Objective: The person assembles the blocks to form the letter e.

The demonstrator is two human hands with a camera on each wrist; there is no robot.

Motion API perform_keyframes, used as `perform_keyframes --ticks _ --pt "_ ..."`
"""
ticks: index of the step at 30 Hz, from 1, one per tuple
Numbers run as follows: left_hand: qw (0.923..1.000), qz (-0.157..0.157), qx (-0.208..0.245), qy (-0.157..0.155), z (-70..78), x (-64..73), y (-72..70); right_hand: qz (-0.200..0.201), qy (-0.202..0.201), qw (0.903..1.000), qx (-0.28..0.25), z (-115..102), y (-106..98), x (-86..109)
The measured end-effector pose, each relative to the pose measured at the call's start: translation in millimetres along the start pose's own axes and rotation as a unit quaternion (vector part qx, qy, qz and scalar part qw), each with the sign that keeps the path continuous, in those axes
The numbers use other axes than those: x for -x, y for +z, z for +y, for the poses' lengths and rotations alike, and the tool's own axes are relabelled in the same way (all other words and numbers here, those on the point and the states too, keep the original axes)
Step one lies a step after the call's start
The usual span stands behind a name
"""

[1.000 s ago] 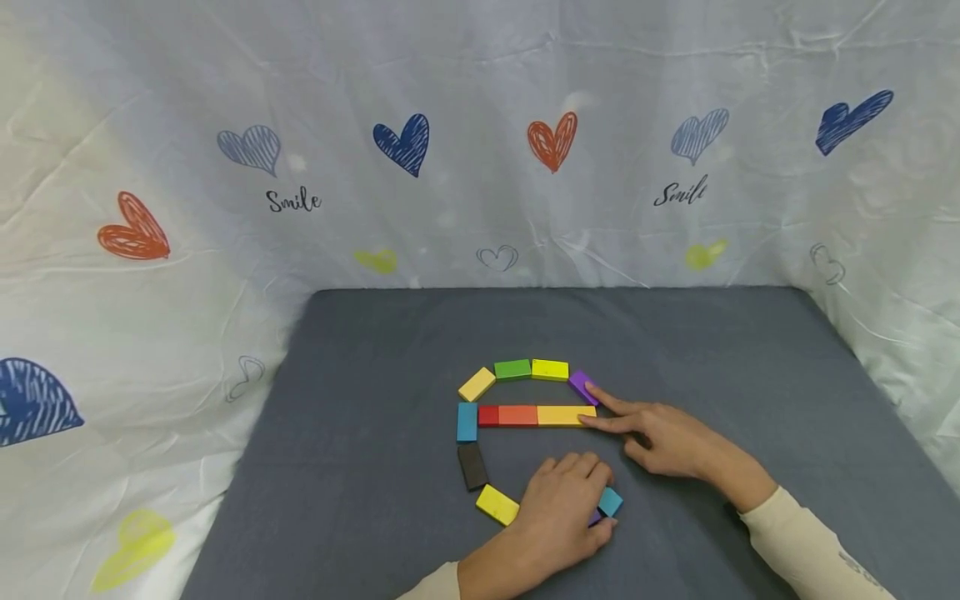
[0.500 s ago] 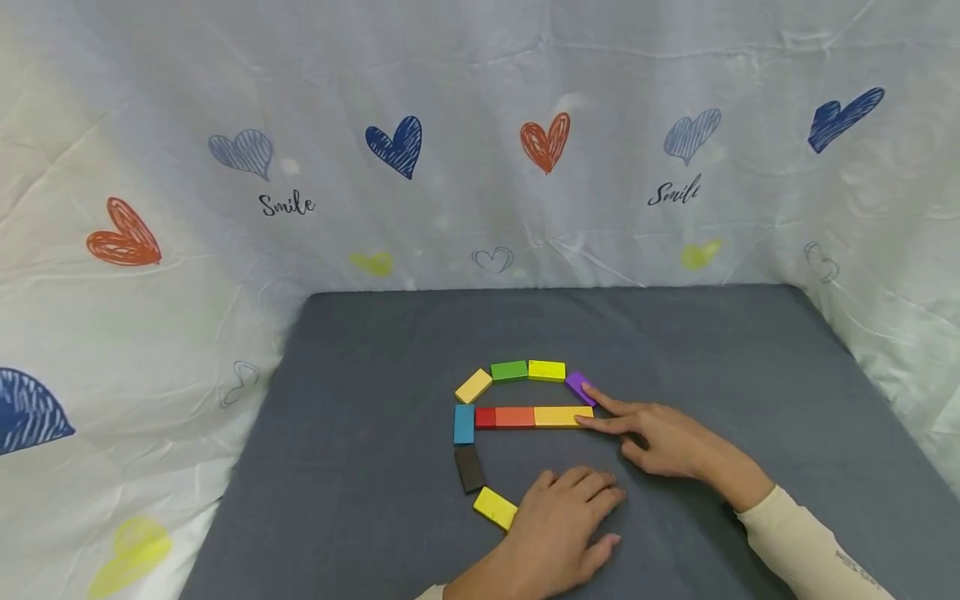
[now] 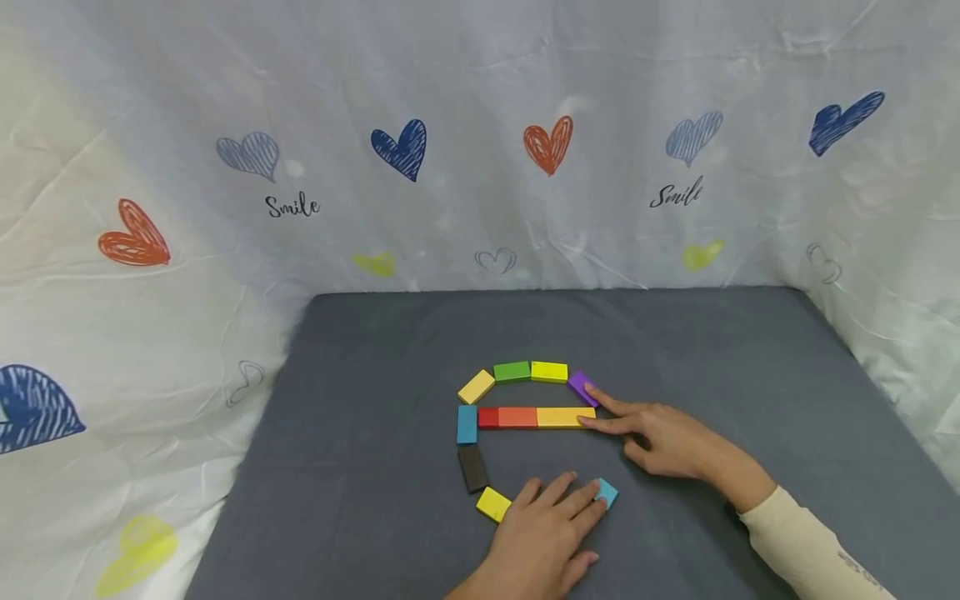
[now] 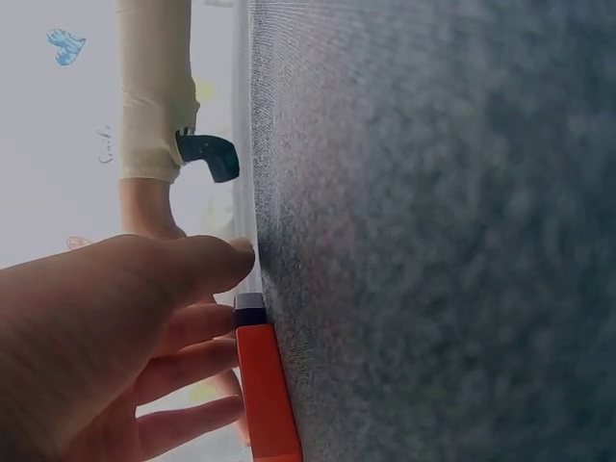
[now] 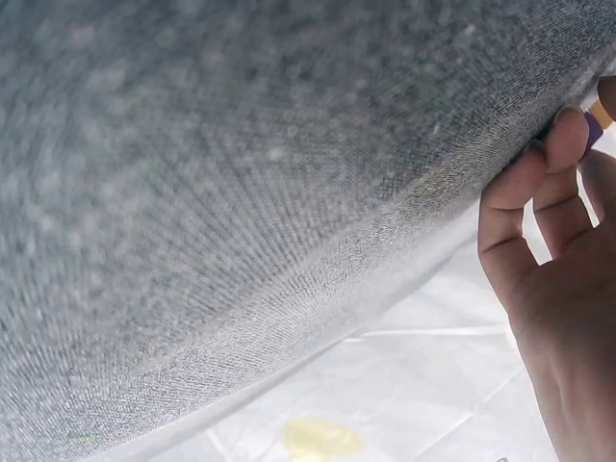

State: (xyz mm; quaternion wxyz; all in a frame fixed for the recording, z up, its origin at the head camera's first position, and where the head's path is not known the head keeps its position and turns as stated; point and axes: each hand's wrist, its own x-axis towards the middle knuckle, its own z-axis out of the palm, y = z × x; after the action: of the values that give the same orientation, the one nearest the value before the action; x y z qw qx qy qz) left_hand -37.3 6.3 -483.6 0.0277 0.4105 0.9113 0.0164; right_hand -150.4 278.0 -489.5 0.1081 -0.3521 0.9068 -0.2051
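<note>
Colored wooden blocks lie in a lowercase "e" shape on the grey cloth. My right hand (image 3: pixel 667 437) has its index finger on the purple block (image 3: pixel 582 389) and its middle finger on the end of the yellow-orange block (image 3: pixel 562 417). My left hand (image 3: pixel 543 533) lies with spread fingers over the lower curve, one fingertip at a light blue block (image 3: pixel 607 494). Beneath that hand, the left wrist view has an orange-red block (image 4: pixel 267 390) and a dark purple one (image 4: pixel 249 308), both largely hidden from the head view.
A red block (image 3: pixel 488 418) and a coral block (image 3: pixel 517 417) continue the crossbar. Green (image 3: pixel 512 372), yellow (image 3: pixel 549 372), tan (image 3: pixel 477 387), blue (image 3: pixel 467 425), black (image 3: pixel 473 468) and yellow (image 3: pixel 493 504) blocks form the curve. A white heart-print curtain (image 3: pixel 450 83) stands behind.
My left hand has shifted slightly left and its fingers have spread. The light blue block, covered half a second ago, shows again by its fingertips. The right hand stays in place.
</note>
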Motion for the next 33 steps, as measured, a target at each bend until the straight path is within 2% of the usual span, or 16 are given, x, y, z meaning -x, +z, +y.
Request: perform_keyframes --ticks 5,9,14,17,19,22,24,26,29,30,33 --pt "1.0 0.004 -0.001 0.001 -0.6 1.0 0.3 0.005 -0.002 1.0 0.003 -1 0 0.5" --pt "0.9995 0.013 0.027 0.0 -2.4 5.0 -0.8 0.008 -0.005 0.9999 0.009 -1 1 0.5" --pt "0.9945 0.056 0.087 -0.012 -9.7 16.5 -8.0 0.009 -0.003 0.9999 0.013 -1 1 0.2" --pt "0.9861 0.087 0.138 -0.031 -17.1 26.2 -15.1 0.006 0.0 1.0 0.006 -1 1 0.2" --pt "0.9773 0.11 0.173 -0.052 -22.6 35.3 -18.8 0.003 0.001 1.0 0.004 -2 1 -0.1" --pt "0.96 0.121 0.23 -0.103 -31.1 52.6 -23.7 -0.001 0.0 1.0 0.009 -6 1 -0.4" --pt "0.9437 0.113 0.274 -0.147 -36.2 64.6 -24.9 -0.004 -0.001 0.9999 0.013 -8 0 0.1" --pt "0.9224 0.11 0.322 -0.183 -41.4 77.3 -24.1 -0.004 -0.005 0.9998 0.018 -9 -1 1.1" --pt "0.8909 0.149 0.376 -0.207 -47.5 96.8 -18.3 -0.002 -0.013 0.9996 0.023 -8 -1 3.0" --pt "0.884 0.168 0.383 -0.21 -49.5 103.1 -16.1 0.0 -0.016 0.9996 0.025 -9 -1 3.8" --pt "0.8709 0.219 0.377 -0.227 -55.8 120.0 -11.2 0.005 -0.015 0.9994 0.032 -9 -2 5.9"
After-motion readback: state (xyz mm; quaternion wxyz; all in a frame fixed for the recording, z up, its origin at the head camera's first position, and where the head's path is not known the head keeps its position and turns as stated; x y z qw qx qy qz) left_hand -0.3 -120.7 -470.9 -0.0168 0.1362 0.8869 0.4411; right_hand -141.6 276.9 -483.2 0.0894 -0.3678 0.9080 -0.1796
